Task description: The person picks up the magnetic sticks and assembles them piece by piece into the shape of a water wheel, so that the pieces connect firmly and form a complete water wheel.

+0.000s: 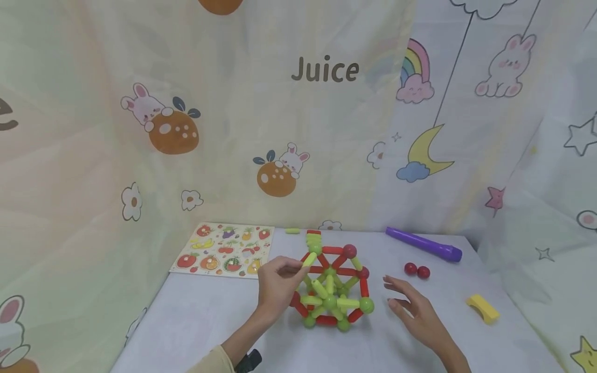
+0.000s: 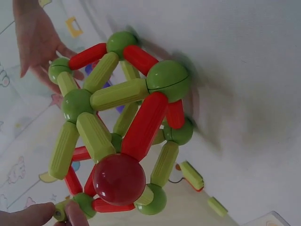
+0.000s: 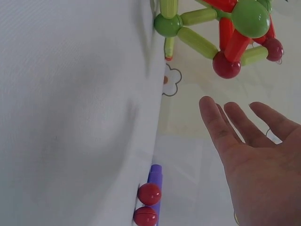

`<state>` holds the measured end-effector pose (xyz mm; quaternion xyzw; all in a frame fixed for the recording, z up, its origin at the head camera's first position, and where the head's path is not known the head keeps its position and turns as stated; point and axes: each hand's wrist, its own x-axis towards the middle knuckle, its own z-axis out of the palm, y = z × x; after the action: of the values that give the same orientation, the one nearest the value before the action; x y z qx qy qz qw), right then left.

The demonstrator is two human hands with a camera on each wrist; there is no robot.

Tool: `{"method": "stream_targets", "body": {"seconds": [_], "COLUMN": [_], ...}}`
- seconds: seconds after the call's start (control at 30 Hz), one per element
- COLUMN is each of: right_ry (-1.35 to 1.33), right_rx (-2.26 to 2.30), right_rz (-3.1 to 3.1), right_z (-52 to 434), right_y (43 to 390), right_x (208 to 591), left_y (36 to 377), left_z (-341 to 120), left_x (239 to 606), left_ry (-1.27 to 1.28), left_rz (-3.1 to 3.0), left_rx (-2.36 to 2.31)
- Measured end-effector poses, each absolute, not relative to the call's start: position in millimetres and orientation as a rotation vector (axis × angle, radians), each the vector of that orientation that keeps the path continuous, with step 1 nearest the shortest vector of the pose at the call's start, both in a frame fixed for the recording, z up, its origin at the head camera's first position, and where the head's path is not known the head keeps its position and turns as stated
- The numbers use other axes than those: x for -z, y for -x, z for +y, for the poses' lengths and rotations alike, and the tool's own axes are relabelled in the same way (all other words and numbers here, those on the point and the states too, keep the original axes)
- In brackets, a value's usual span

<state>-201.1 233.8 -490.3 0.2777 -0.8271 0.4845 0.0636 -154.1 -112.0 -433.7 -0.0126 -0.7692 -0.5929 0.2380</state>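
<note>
A ball-and-stick structure [image 1: 330,301] of red and yellow-green rods joined by red and green balls stands on the white table. Between thumb and fingers, my left hand [image 1: 280,285] pinches a yellow-green rod [image 1: 310,259] at the upper left of the structure. One end of that rod meets a green ball [image 1: 315,249]; in the left wrist view the fingertips [image 2: 77,214] are right beside this ball [image 2: 84,205]. To the right of the structure, my right hand [image 1: 415,316] hovers with fingers spread loosely and nothing in them, as the right wrist view also shows.
A fruit picture board [image 1: 224,248] lies at the back left. Loose rods [image 1: 314,239] sit behind the structure, with one more rod [image 1: 292,231] beside them. On the right are a purple stick [image 1: 424,243], two red balls [image 1: 416,270] and a yellow arch block [image 1: 483,309]. Printed curtains enclose the table.
</note>
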Motion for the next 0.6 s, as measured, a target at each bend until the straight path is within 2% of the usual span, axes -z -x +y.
{"method": "stream_targets", "body": {"seconds": [0.3,0.6], "right_ry": [-0.814,-0.81], "right_rx": [-1.478,-1.353], "right_rz": [-2.511,-2.483], "right_z": [239,252], "right_y": [200,213], "right_x": [489,490], "left_y": [157,154], "left_z": [-103,-131], "left_x": [431,438], "left_ry": [0.07,0.171], "left_rz": [-2.131,-2.221], "left_rx": [1.612,1.64]}}
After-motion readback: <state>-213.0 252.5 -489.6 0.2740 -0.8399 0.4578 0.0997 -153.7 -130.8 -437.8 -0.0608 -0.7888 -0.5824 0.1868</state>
